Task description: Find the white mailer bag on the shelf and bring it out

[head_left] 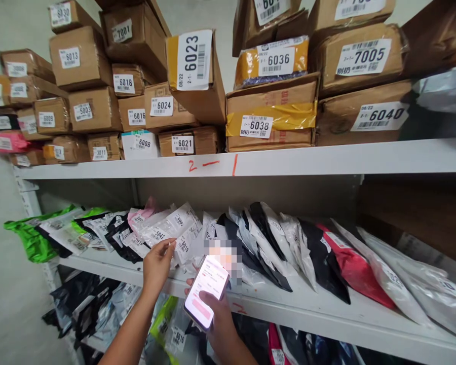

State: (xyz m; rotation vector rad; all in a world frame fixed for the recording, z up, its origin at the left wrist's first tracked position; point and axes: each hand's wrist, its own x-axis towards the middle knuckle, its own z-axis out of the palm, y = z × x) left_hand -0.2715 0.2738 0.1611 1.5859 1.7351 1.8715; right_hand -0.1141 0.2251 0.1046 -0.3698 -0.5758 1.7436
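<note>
My left hand [157,263] reaches up to the middle shelf, its fingertips resting on a white plastic parcel [175,228] in a row of upright mailer bags. The fingers are slightly curled and apart, pressing against the bags without gripping one. My right hand [220,319] holds a lit smartphone [205,291] tilted toward me, just below the shelf's front edge. The screen shows a white and pink page. The bags near my hands carry small labels with printed numbers.
The upper shelf [289,161], marked 2-1 in red, carries stacked cardboard boxes [271,114] with numbered labels. The middle shelf [307,309] holds black, white, red [351,263] and green [34,235] mailer bags. More bags lie on the shelf below.
</note>
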